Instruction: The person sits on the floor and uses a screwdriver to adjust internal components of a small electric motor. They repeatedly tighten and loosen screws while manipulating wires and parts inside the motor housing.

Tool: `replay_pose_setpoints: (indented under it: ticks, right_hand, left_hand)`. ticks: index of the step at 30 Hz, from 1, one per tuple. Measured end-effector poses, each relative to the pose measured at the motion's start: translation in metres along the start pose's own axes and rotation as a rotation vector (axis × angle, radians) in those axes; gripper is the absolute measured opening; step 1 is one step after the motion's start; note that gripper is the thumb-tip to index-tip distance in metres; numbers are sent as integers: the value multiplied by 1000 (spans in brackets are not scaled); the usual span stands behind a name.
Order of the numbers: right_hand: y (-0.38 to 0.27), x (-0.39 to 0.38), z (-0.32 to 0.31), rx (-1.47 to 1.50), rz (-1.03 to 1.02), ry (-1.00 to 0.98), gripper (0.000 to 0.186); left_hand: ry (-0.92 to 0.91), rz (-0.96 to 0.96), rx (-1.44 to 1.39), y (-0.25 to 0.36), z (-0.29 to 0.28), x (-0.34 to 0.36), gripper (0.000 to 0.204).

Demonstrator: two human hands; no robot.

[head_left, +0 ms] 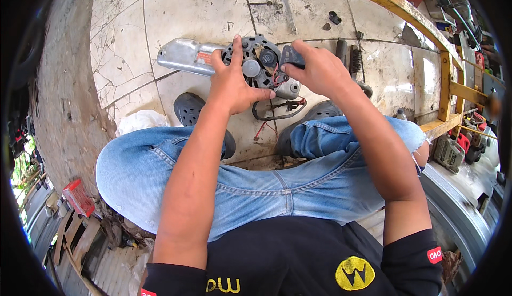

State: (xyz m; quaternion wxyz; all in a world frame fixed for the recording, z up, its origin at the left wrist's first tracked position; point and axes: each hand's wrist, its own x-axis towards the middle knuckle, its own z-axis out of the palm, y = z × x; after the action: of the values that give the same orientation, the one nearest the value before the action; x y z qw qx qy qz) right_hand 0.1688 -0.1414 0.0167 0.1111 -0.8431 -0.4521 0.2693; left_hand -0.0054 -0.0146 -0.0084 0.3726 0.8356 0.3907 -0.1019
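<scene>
A grey motor assembly with a slotted round housing, a central disc, a cylindrical motor and a metal plate with an orange label sits just beyond my crossed legs. My left hand grips the housing, fingers over its top and thumb at the lower right. My right hand grips a dark rectangular piece at the housing's right side. A black and red wire bundle hangs below the motor toward the tiles.
Cracked floor tiles surround me, with dark tools and small black parts lying on them. A yellow frame runs along the right, near containers. A white bag is beside my left knee; a red case lies far left.
</scene>
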Motion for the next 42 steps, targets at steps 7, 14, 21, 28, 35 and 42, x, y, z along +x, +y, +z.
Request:
replay_pose_setpoints:
  ticks: [7,14,21,28,35,42]
  right_hand:
    - [5,2,-2,-11,-39,-29,40]
    - [18,8,0,105,7,21,44]
    - [27,6,9,183,-87,-93,43]
    - [24,8,-2,155,-74,-100,43]
    - [29,7,2,132,-151,-93,41]
    - [23,6,-3,86,-170,-124,37]
  left_hand:
    - [-24,5,18,0,-1,4,148]
    - [-27,45,-37,-4,-1,6,149]
    - [-33,49,3,-4,-1,7,153]
    - [-37,58,-18,-6,-2,7,157]
    - [-36,64,-31,-6,-1,8,155]
    - [-33,60,-12,-3,-2,7,155]
